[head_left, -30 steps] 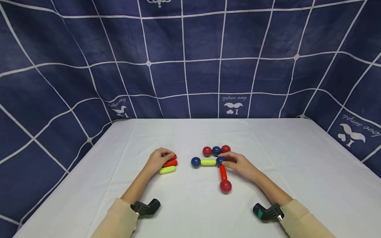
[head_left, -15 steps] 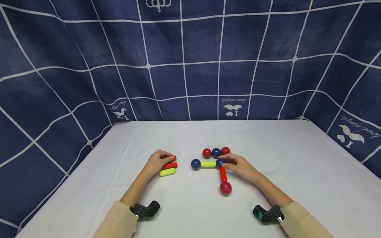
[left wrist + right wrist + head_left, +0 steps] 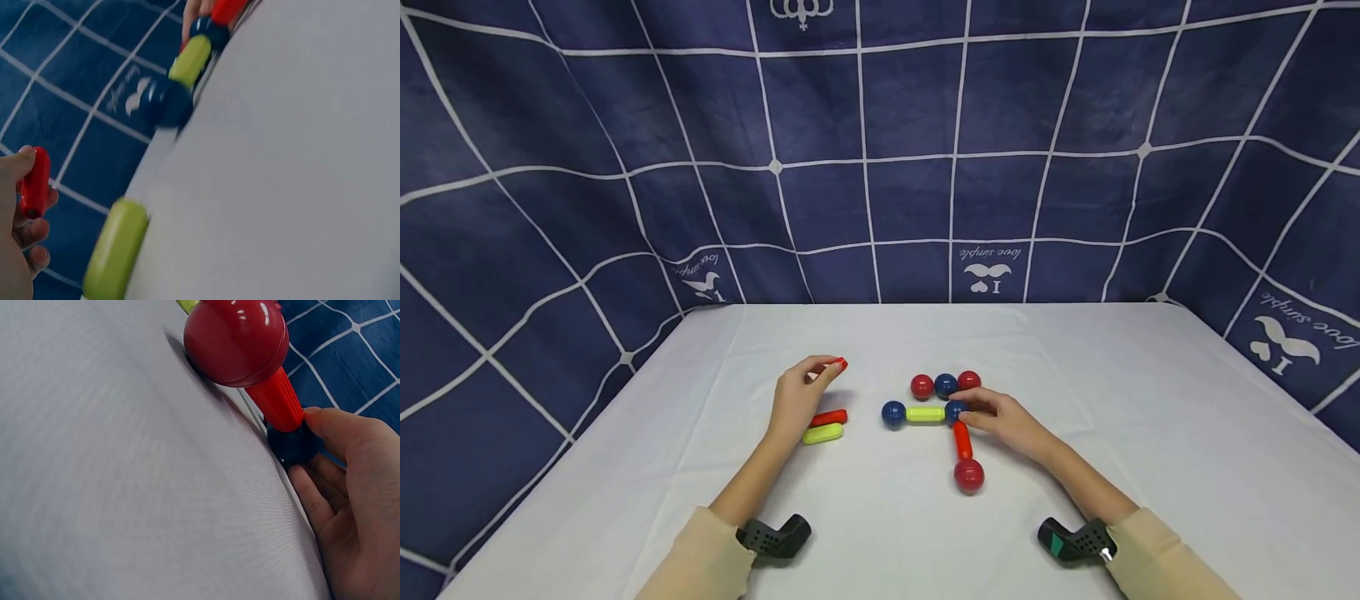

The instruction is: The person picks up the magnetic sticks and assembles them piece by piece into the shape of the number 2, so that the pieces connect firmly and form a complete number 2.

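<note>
My left hand (image 3: 796, 402) pinches a red rod (image 3: 37, 181) between thumb and fingers, held above the table. Below it on the cloth lie another red rod (image 3: 830, 417) and a yellow-green rod (image 3: 823, 433), side by side. With thumb and fingers, my right hand (image 3: 1011, 427) grips the blue corner ball (image 3: 291, 446) of an L-shaped piece. From that ball one yellow-green rod (image 3: 924, 414) runs left to a blue ball (image 3: 893, 415). A red rod (image 3: 278, 403) runs toward me from the corner and ends in a red ball (image 3: 237, 340).
Just behind the L-shaped piece sit a red ball (image 3: 922, 386), a blue ball (image 3: 946, 385) and a second red ball (image 3: 969, 380) in a row. A white cloth covers the table (image 3: 880, 533). Dark blue checked curtains (image 3: 910, 200) stand around its back and sides.
My left hand has picked up the farthest red rod and moved up and away from the two rods left on the cloth. My right hand stays on the blue corner ball.
</note>
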`<action>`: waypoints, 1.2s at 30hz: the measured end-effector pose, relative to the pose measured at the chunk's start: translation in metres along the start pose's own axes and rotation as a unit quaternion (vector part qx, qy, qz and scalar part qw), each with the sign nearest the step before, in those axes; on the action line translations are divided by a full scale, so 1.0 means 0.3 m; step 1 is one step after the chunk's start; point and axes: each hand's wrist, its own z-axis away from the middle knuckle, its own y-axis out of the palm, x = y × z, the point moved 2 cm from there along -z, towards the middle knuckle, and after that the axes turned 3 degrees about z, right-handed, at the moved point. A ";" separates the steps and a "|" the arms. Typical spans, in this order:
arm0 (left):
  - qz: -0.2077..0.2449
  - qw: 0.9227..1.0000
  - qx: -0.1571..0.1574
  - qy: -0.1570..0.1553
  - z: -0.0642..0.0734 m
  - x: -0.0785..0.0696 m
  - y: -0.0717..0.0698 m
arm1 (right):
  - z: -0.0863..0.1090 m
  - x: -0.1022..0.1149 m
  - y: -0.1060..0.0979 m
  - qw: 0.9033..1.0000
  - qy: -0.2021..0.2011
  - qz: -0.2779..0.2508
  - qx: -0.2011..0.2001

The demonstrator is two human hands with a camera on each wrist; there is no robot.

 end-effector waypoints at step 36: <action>-0.069 0.919 0.372 0.112 0.252 -0.119 0.270 | 0.005 0.010 0.000 1.000 -0.029 -0.009 0.005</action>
